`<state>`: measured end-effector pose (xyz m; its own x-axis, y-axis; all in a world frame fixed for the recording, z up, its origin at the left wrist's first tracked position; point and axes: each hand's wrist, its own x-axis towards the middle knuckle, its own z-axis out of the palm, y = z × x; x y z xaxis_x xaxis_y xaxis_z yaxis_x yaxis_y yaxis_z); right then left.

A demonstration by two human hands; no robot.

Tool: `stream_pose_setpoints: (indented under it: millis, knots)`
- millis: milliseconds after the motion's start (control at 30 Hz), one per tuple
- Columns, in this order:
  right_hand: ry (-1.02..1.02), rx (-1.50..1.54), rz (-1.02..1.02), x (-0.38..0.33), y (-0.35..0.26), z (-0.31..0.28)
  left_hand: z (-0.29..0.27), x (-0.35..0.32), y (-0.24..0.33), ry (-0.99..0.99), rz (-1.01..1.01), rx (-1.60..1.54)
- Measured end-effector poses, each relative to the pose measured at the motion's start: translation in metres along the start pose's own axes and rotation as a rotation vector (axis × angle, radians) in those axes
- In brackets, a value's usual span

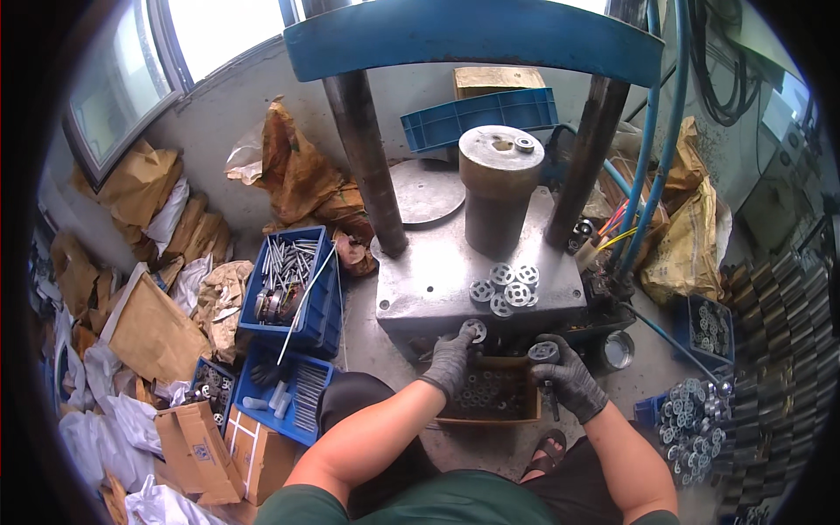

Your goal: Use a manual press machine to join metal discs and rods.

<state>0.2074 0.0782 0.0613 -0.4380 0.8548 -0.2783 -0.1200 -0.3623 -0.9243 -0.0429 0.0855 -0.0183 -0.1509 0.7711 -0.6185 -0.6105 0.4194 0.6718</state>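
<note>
My left hand [449,360], in a dark grey glove, grips a slotted metal disc [475,330] at the front edge of the press table. My right hand [570,379], also gloved, is closed round a round-headed metal part [543,353] with a shaft pointing down. Just beyond my hands, a small cluster of slotted metal discs [503,275] lies on the steel press table [420,278]. Below and between my hands stands a brown box [492,420] with several small round metal parts in it.
A thick steel cylinder [495,201] with a small ring on top rises between two press columns [366,157]. Blue crates [302,337] of metal shafts stand at left, near cardboard and bags. At right are stacked metal parts [691,433] and blue hoses [645,149].
</note>
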Motion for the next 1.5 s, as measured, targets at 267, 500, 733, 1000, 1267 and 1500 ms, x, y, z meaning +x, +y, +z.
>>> stream_pose_setpoints:
  millis: [267,500,733,1000,1267,1500]
  knots:
    - [-0.019,0.197,-0.204,-0.006,-0.017,0.011,0.007,-0.031,-0.014,-0.102,-0.284,0.005]
    - [-0.095,0.342,-0.347,0.001,-0.016,0.026,0.03,-0.07,-0.05,-0.67,0.457,0.64]
    - [0.092,0.204,-0.526,0.007,-0.056,0.047,0.031,-0.066,-0.057,-0.602,0.419,0.735]
    - [0.261,-0.948,-1.054,0.086,-0.212,0.072,0.044,-0.087,-0.035,-0.633,0.382,0.671]
    - [0.287,-1.436,-0.732,0.161,-0.286,0.137,0.05,-0.083,-0.035,-0.651,0.319,0.495]
    - [0.251,-1.569,-0.636,0.203,-0.312,0.114,0.043,-0.078,-0.04,-0.73,0.224,0.378]
